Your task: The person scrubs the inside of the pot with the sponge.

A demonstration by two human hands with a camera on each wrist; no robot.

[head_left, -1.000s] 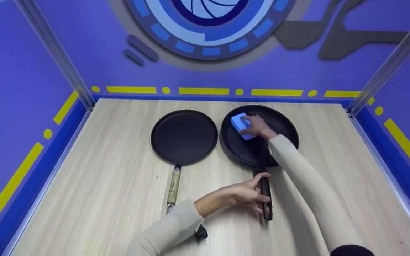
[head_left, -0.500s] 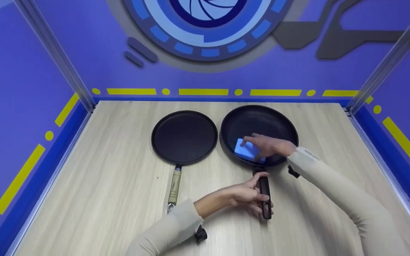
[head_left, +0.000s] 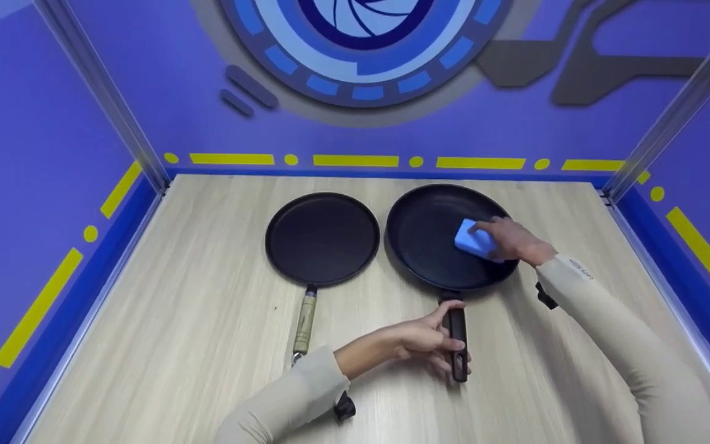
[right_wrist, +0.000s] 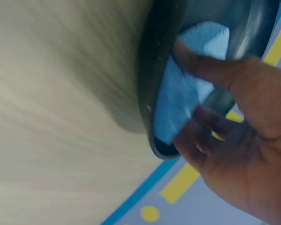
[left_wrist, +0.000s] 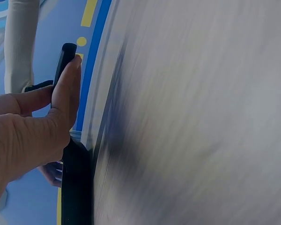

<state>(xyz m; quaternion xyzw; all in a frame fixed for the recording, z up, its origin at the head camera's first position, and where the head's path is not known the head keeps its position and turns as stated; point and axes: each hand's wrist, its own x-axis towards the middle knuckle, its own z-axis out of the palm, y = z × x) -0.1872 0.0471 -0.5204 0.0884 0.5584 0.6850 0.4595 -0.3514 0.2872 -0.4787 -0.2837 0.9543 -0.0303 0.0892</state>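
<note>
A deep black frying pan (head_left: pixel 429 246) stands at the right on the table, its dark handle (head_left: pixel 458 345) pointing toward me. My left hand (head_left: pixel 426 338) grips that handle between thumb and fingers; the left wrist view shows the handle from the side. Inside the pan, near its right wall, my right hand (head_left: pixel 512 237) holds a light blue sponge (head_left: pixel 473 239). In the right wrist view the thumb lies on one side of the sponge (right_wrist: pixel 182 98) and the fingers on the other, close to the pan's rim (right_wrist: pixel 152 84).
A flat black griddle pan (head_left: pixel 322 239) lies left of the frying pan, a small gap between them. Its greenish handle (head_left: pixel 304 324) points toward me, with its end beside the left sleeve (head_left: pixel 287 394). Blue-purple panels (head_left: pixel 355 139) border the wood-grain table (head_left: pixel 207 277) on three sides.
The right hand has carried the sponge from the pan's upper left, down to its near edge, then across to the right side. The left hand keeps its grip on the handle.
</note>
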